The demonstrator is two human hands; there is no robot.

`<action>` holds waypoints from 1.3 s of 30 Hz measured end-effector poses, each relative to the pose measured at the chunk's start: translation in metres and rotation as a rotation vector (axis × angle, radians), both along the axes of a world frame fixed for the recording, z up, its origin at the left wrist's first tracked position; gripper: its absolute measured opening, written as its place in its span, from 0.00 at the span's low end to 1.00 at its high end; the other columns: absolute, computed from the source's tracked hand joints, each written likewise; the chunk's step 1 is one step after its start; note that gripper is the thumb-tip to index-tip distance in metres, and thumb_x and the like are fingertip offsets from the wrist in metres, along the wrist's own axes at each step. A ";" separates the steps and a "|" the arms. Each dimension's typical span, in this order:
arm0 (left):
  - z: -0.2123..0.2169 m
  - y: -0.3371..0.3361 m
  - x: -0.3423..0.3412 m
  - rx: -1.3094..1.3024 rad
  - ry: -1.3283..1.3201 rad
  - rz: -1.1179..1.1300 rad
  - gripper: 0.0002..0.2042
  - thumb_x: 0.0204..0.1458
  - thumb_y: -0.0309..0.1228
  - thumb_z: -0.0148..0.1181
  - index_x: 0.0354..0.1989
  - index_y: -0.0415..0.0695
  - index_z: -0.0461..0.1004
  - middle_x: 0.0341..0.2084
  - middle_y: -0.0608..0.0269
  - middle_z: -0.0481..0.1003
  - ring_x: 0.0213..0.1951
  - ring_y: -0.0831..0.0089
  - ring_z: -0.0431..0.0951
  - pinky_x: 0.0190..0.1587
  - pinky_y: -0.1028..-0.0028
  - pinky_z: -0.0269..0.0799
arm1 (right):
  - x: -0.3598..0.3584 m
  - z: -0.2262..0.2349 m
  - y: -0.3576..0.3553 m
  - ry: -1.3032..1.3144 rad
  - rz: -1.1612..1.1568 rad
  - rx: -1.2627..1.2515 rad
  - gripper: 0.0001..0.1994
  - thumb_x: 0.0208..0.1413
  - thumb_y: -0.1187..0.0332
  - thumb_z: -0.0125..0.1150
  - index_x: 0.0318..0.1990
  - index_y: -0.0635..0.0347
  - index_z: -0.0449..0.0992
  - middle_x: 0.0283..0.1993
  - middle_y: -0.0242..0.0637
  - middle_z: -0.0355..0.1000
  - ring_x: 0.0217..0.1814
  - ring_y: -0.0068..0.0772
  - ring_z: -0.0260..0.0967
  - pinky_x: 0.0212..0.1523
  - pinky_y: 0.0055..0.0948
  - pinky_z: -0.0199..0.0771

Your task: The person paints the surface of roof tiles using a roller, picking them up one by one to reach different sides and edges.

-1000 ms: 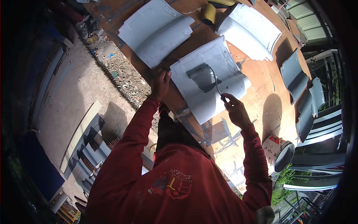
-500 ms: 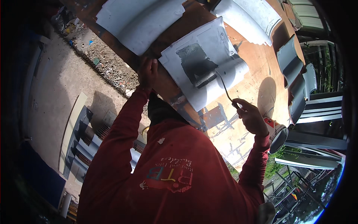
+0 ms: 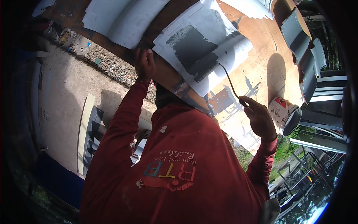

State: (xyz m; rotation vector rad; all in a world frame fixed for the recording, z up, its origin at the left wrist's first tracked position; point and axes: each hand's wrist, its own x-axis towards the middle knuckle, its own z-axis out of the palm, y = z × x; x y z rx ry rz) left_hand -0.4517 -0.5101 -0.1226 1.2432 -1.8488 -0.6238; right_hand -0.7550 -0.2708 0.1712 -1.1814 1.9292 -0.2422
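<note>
A white curved roof tile lies on a wooden board, with a dark grey painted patch across its middle. My right hand is shut on the thin wire handle of a paint roller, whose head rests at the patch's lower edge. My left hand lies on the board's near edge, just beside the tile's left corner; whether it grips the edge is unclear. Both arms are in red sleeves.
A paint can stands on the board right of my right hand. More white tiles lie at the far left, and grey tiles are stacked at the right. Below the board is concrete ground with gravel and stacked tiles.
My right hand has drawn back toward the lower right with the roller. The grey patch on the tile has grown. My left hand stays at the board's edge.
</note>
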 end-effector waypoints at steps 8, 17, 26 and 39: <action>-0.002 0.001 -0.005 -0.030 -0.018 -0.016 0.12 0.67 0.33 0.52 0.32 0.39 0.70 0.31 0.48 0.68 0.31 0.46 0.71 0.32 0.52 0.65 | 0.055 -0.097 -0.061 -0.111 0.007 -0.283 0.16 0.63 0.80 0.52 0.57 0.67 0.74 0.54 0.51 0.79 0.54 0.52 0.79 0.52 0.38 0.78; -0.002 -0.006 -0.004 -0.067 0.011 0.003 0.12 0.66 0.33 0.53 0.32 0.38 0.71 0.31 0.48 0.69 0.31 0.48 0.71 0.33 0.54 0.65 | 0.023 -0.024 -0.004 -0.054 0.015 -0.077 0.17 0.63 0.78 0.51 0.58 0.65 0.75 0.55 0.50 0.79 0.56 0.49 0.79 0.55 0.38 0.77; 0.000 0.010 0.024 0.243 0.321 0.016 0.10 0.67 0.35 0.53 0.40 0.41 0.76 0.31 0.60 0.72 0.33 0.64 0.73 0.35 0.64 0.69 | 0.070 -0.116 -0.068 -0.060 0.114 -0.445 0.17 0.63 0.78 0.56 0.59 0.65 0.75 0.48 0.50 0.81 0.38 0.44 0.79 0.43 0.35 0.77; -0.097 0.381 0.253 2.016 0.186 0.252 0.23 0.67 0.48 0.52 0.59 0.43 0.75 0.54 0.55 0.75 0.50 0.65 0.77 0.53 0.64 0.72 | 0.049 -0.078 -0.017 -0.002 0.027 -0.167 0.18 0.64 0.73 0.55 0.61 0.62 0.75 0.34 0.40 0.77 0.30 0.24 0.69 0.34 0.27 0.73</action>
